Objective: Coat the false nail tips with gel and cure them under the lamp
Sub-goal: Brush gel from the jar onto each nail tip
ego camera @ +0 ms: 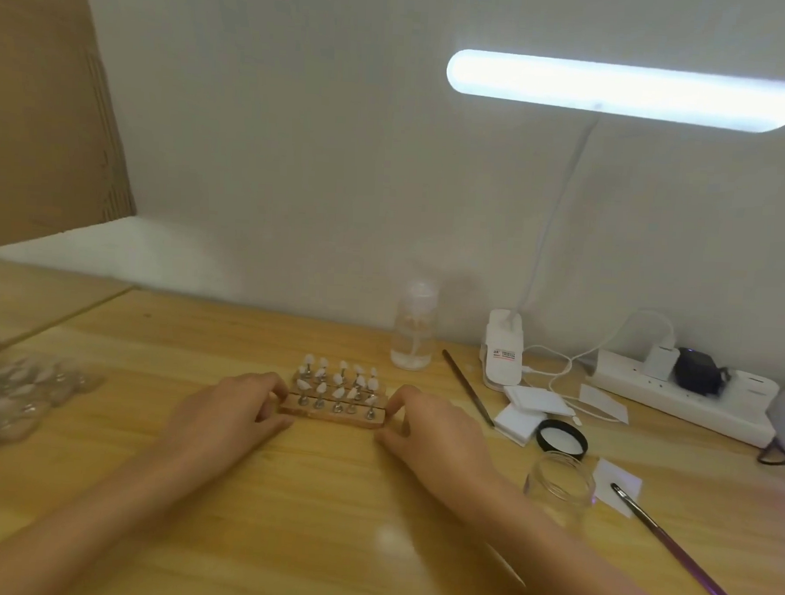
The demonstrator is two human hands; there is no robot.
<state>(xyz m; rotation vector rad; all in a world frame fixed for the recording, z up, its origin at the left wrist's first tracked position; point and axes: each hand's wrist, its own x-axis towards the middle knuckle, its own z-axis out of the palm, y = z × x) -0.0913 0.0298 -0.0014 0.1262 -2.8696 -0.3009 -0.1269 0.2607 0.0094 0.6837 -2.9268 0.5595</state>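
Your left hand (232, 407) and right hand (429, 426), fingers curled, pinch opposite ends of the wooden nail-tip holder (323, 415) on the bench (289, 496).

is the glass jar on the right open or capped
Open. The glass jar has no cap on its mouth; a black lid lies on the table just behind it.

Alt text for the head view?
Left hand and right hand grip the ends of a wooden stand of false nail tips on a table. An open glass jar, a brush and a lit desk lamp lie to the right.
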